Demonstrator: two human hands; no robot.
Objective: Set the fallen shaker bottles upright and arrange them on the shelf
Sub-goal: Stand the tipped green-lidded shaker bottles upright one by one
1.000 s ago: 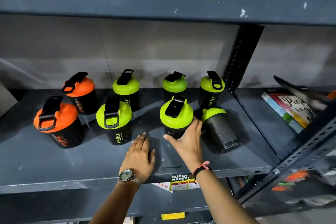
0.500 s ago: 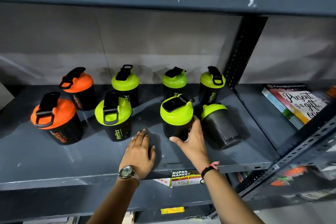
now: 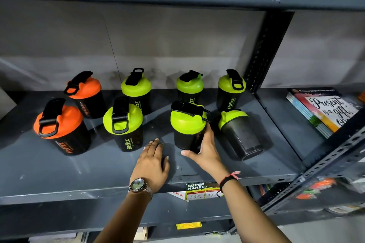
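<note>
Several black shaker bottles stand on the dark grey shelf [image 3: 59, 175] in two rows. Two on the left have orange lids [image 3: 59, 122] [image 3: 85, 89]; the others have green lids. My right hand [image 3: 205, 149] grips the front green-lidded bottle [image 3: 187, 122], which stands upright with its cap handle turned to the right. Just right of it, a green-lidded bottle [image 3: 240, 134] lies tipped over, its base toward me. My left hand [image 3: 152, 161] rests flat on the shelf, fingers apart, beside another upright green bottle [image 3: 123, 124].
An upright post [image 3: 264, 51] borders the shelf bay on the right. Beyond it lies a stack of notebooks [image 3: 324, 110]. A price tag [image 3: 201, 190] hangs on the shelf's front edge. The shelf above overhangs the bottles.
My right hand has turned the front green bottle, so its cap handle now points right. The left hand has stayed flat on the shelf. The view shifted slightly.
</note>
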